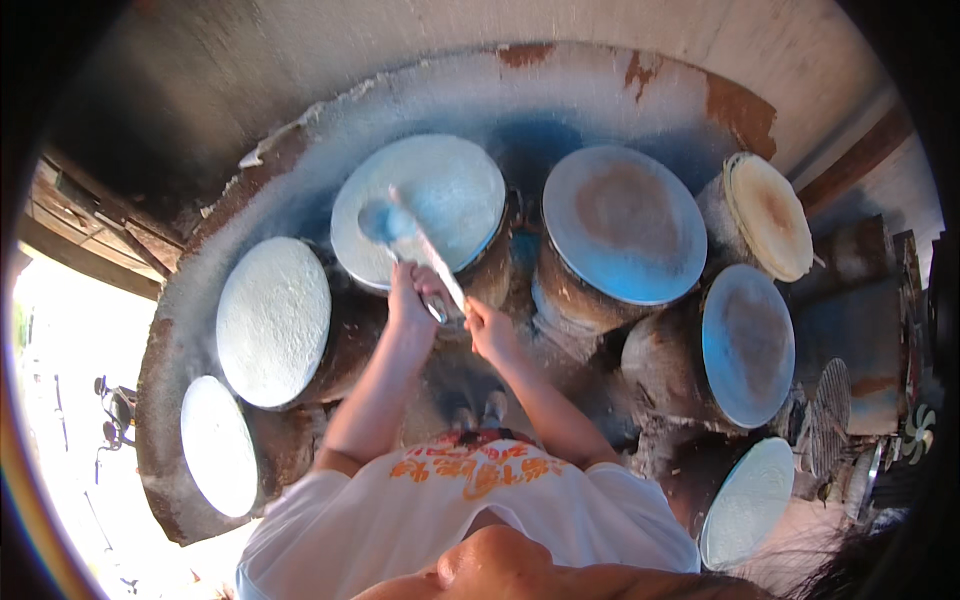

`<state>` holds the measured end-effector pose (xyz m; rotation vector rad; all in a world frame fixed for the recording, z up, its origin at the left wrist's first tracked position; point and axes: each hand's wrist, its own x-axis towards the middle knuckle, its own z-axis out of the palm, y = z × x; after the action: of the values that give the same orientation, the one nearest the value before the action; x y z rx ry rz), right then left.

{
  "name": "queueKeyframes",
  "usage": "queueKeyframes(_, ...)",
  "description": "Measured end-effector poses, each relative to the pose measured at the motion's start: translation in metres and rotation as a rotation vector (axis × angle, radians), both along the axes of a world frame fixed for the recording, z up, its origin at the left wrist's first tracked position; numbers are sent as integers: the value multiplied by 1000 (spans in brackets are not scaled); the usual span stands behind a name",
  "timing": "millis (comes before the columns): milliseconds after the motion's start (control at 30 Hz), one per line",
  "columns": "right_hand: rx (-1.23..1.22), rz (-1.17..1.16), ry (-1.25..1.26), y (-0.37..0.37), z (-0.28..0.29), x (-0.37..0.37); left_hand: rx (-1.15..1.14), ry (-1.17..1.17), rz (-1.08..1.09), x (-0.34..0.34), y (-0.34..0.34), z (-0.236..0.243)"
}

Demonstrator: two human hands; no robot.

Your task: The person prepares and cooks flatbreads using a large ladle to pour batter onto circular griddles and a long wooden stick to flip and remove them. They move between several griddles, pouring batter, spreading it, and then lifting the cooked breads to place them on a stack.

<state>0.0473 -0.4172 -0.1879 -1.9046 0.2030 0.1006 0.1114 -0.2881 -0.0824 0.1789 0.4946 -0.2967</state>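
Note:
Just ahead of me, a round griddle [470, 170] is coated with a thin pale layer that looks like batter. Over its near edge, my left hand [412, 290] is closed around the handle of a ladle [380, 222], whose round bowl hangs above the coating. My right hand [488, 328] grips the near end of a long, narrow flat stick [440, 262]. The stick slants forward to the left, crossing close beside the ladle. Whether either tool touches the coating I cannot tell.
Drum-shaped stoves curve around me. Pale-coated griddles [273, 322] [218, 445] stand left, another [750, 505] at lower right. Two griddles [628, 215] [748, 345] have brownish middles. A thin round flatbread [775, 215] lies far right. A wire rack [830, 415] and small fan [919, 431] are beyond.

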Motion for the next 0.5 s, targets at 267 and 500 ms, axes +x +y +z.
queueKeyframes(267, -170, 37, -184, -48, 7, 40, -1105, -204, -5, -72, 38, 31)
queueKeyframes(500, -134, 80, -233, -54, 7, -5, -787, -688, 203, -256, 159, 79)
